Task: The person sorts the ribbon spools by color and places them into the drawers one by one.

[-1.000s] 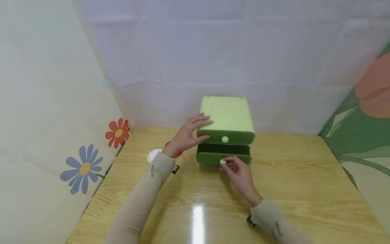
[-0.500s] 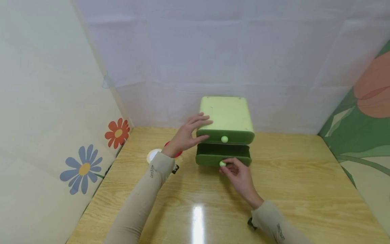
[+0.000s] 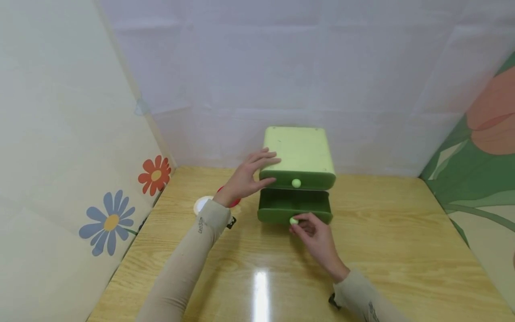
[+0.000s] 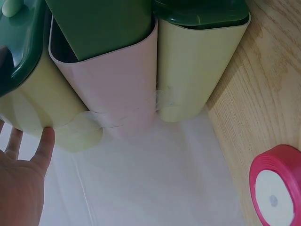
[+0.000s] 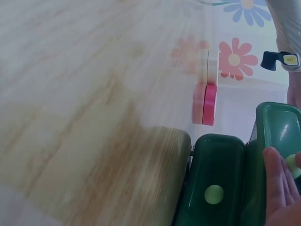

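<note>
1. On the glossy, wood-grained table [image 3: 386, 232] stands a small cabinet [image 3: 299, 147] of smooth, rounded boxes, its pale yellow-green top flat and softly cornered.
2. In the left wrist view its casings show stacked: a matt pink casing [image 4: 110, 89] between two yellowish ones, with clear, wrinkled strips at their seams.
3. The top drawer front [image 3: 315, 181] is dark green, shiny and rounded at the corners, with a ball-shaped, pale green knob [image 3: 296, 183]; it sits against its casing.
4. Below it, the middle drawer [image 3: 277, 216] stands out from the pink casing, its hollow inside visible from above.
5. The right hand [image 3: 318, 239] pinches the middle drawer's round knob [image 3: 294, 221] between thumb and fingers; the drawer front lies directly behind that grip.
6. The left hand [image 3: 247, 179] is spread wide at the cabinet's upper left corner, fingers over the top and thumb by the top drawer front.
7. Near the left wrist lie a smooth pinkish-red ribbon roll [image 4: 288, 162] with a white disc face and a white roll [image 3: 201, 204].
8. Behind hangs a creased, pale sheet [image 3: 257, 71].
</note>
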Action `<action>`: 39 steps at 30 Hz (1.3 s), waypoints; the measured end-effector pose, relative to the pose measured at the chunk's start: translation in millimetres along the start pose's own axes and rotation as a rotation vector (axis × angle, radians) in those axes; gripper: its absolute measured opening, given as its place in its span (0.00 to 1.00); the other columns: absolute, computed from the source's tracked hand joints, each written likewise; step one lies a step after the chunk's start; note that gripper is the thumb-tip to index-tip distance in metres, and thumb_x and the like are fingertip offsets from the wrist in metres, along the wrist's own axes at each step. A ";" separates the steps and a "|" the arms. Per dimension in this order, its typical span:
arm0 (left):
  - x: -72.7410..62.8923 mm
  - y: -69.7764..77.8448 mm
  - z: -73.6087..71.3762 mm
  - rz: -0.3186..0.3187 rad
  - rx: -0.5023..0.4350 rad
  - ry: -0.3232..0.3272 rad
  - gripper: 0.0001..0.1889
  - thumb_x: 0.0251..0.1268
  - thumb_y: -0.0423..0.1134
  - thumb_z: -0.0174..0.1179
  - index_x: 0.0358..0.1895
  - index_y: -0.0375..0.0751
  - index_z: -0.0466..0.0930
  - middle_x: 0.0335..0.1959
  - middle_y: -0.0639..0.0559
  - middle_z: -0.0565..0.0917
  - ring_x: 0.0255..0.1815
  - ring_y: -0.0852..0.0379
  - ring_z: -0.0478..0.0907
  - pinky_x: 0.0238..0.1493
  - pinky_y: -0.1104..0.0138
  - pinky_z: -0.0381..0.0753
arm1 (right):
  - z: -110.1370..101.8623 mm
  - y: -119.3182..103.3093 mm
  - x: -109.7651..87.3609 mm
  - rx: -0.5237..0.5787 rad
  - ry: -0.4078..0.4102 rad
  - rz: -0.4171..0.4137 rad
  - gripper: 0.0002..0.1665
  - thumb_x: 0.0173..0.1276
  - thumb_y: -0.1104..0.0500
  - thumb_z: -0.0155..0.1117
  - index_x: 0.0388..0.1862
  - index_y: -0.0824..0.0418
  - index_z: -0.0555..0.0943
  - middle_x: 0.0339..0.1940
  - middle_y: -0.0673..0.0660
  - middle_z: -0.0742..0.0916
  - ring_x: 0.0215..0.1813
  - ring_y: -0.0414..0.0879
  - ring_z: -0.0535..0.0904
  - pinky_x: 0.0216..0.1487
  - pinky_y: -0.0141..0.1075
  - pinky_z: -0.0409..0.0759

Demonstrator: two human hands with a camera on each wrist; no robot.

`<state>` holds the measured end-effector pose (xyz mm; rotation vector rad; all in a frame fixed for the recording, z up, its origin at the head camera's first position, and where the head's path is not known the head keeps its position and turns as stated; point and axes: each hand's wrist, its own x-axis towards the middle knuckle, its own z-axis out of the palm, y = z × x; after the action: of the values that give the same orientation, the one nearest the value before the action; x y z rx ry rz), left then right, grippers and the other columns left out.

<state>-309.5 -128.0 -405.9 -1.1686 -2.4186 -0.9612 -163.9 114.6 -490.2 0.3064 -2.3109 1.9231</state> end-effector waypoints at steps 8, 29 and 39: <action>-0.3 -0.5 0.9 -0.014 -0.001 -0.009 0.30 0.69 0.46 0.70 0.73 0.54 0.75 0.77 0.53 0.71 0.85 0.53 0.53 0.83 0.50 0.59 | 2.3 -1.5 -9.5 -0.008 0.008 -0.024 0.10 0.71 0.65 0.70 0.49 0.63 0.84 0.38 0.61 0.92 0.42 0.59 0.90 0.47 0.49 0.90; 0.5 -0.9 0.1 0.000 -0.002 -0.005 0.30 0.69 0.45 0.70 0.73 0.53 0.75 0.77 0.52 0.71 0.85 0.53 0.53 0.83 0.50 0.58 | 3.6 -4.6 -22.0 -0.003 0.017 -0.014 0.09 0.69 0.66 0.71 0.47 0.62 0.84 0.37 0.60 0.92 0.40 0.59 0.90 0.45 0.40 0.90; 0.1 0.4 0.1 0.000 -0.003 -0.002 0.29 0.69 0.44 0.70 0.72 0.51 0.76 0.77 0.51 0.71 0.85 0.52 0.54 0.83 0.50 0.59 | 4.0 -7.6 -28.9 -0.003 0.018 0.001 0.10 0.68 0.67 0.71 0.47 0.62 0.84 0.38 0.61 0.92 0.40 0.57 0.91 0.45 0.45 0.90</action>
<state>-309.3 -127.7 -405.8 -1.1713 -2.4200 -0.9641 -133.9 111.6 -490.0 0.2864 -2.3031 1.9150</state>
